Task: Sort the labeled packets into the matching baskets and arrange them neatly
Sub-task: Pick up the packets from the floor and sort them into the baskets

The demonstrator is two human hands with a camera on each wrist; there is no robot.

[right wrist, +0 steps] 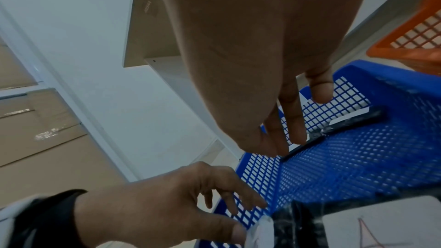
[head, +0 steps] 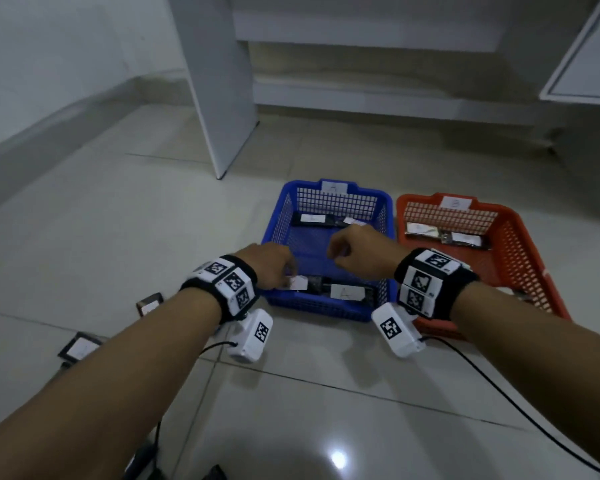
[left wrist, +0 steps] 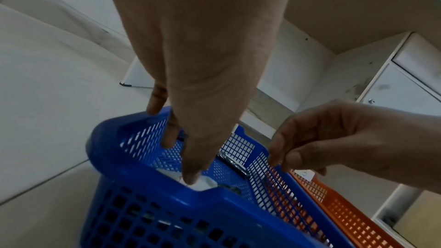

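Over the blue basket: left hand at its near-left corner, thumb pressing a white-labelled packet lying inside; right hand above the middle, fingers loosely curled, holding nothing.

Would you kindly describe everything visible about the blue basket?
The blue basket is a rectangular, plastic-looking tray with lattice walls and a perforated floor, standing upright on the tiled floor beside the orange basket. A white label marked A sits on its far rim. Dark packets with white labels lie along its far and near walls. The left hand touches a near packet; the right hand hovers over it.
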